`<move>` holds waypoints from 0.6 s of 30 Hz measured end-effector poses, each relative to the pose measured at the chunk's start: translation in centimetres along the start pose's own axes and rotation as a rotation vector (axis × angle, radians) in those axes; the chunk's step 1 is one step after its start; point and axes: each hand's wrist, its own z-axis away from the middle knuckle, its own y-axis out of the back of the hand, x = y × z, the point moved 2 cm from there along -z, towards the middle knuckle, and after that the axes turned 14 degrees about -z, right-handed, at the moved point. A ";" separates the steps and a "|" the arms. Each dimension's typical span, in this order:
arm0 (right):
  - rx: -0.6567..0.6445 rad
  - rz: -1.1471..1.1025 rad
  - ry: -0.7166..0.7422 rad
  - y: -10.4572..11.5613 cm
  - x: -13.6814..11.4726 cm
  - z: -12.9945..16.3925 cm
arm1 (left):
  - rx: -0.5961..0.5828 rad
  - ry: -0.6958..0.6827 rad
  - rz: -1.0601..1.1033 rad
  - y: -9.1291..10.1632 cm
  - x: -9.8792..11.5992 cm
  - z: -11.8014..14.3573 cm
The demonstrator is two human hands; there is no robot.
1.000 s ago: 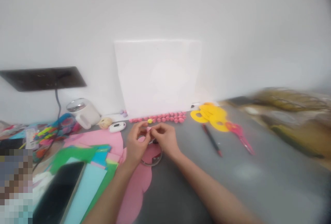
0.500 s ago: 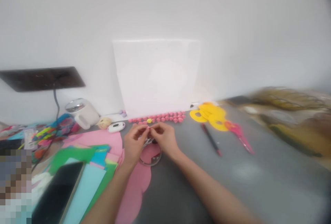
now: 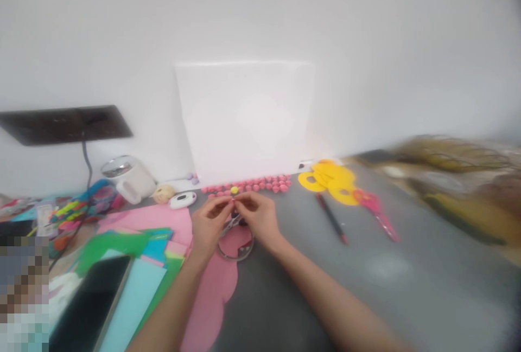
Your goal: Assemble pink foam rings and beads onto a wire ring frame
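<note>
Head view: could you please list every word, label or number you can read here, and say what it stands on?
None can be read.
White board against the wall: blank.
Phone screen: dark.
Coloured packets at the left: print too blurred to read.
White mug: no lettering visible.

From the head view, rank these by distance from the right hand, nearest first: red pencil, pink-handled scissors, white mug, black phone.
Measured from the right hand:
1. Red pencil, just to its right on the grey table.
2. Pink-handled scissors, farther right, beyond the pencil.
3. White mug, far left by the wall.
4. Black phone, lower left on the coloured paper.
</note>
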 end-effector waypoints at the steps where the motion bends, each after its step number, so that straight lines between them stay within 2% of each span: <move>1: 0.005 0.005 0.001 0.0 0.0 0.0 | -0.005 0.013 0.014 0.0 0.1 0.0; 5: 0.024 0.037 0.004 0.2 0.2 -0.1 | -0.022 0.086 0.109 -0.1 0.4 0.1; 9: 0.006 0.118 0.090 0.3 0.2 -0.1 | -0.025 0.135 0.152 -0.1 0.6 0.1; 13: -0.011 0.232 0.195 0.6 0.2 -0.3 | -0.025 0.130 0.114 0.1 0.6 0.1; 18: -0.098 0.340 0.317 0.7 0.2 -0.4 | -0.051 0.105 0.105 0.1 0.5 0.0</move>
